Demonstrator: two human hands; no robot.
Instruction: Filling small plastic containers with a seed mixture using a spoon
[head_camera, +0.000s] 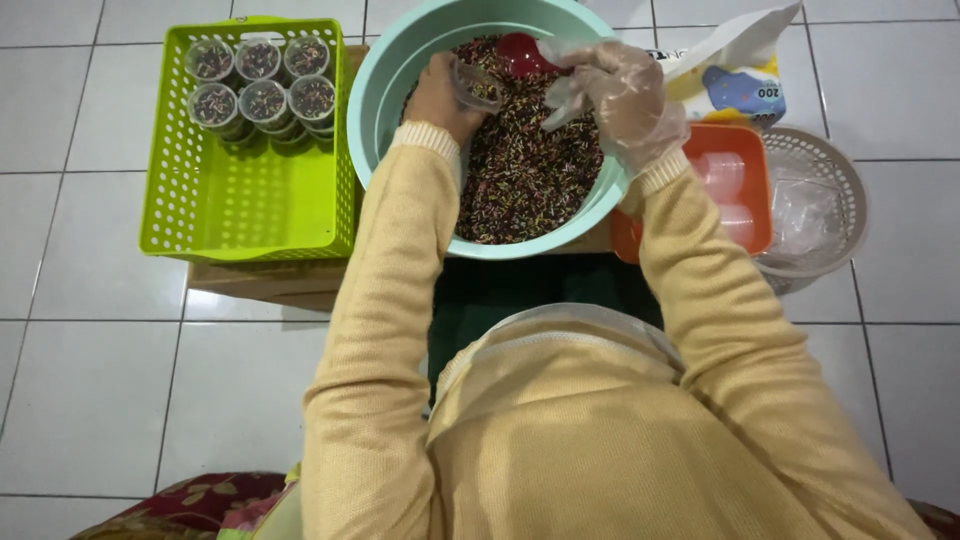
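Your left hand (440, 95) grips one small clear cup (477, 85) over the sprinkle-filled bowl (385, 70); your gloved right hand (625, 95) holds one red scoop (520, 52) just beside it. Six filled cups (260, 80) sit left, in a green basket (245, 210).

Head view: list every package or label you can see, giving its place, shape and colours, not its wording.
Bag: crumpled, open-topped, white with yellow and blue printed patches, on the floor behind the orange tray, right of the mint bowl.
No signs or screens show.

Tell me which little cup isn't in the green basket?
The clear cup in the left hand, over the big bowl. The other filled cups sit in the green basket.
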